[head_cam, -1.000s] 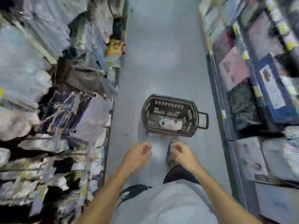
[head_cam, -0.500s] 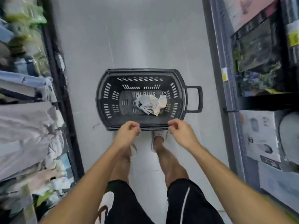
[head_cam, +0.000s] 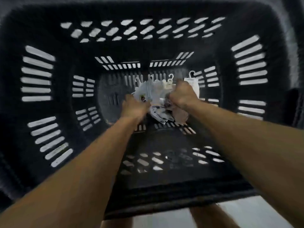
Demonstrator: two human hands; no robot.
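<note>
Your left forearm (head_cam: 85, 165) and right forearm (head_cam: 243, 139) are bare from the edge of the view down to the wrists. Your left hand (head_cam: 134, 106) and right hand (head_cam: 182, 94) are bare too, the left smeared by motion blur. At the bottom, your two legs (head_cam: 212, 218) show bare as well.

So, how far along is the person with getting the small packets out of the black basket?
Done: both arms are deep inside the basket. In hand: the right hand curls round the heap of packets on the bottom; the left hand touches its edge, too blurred to tell a grip. Left: lifting everything out, including one white packet with a hook beside the right hand.
</note>
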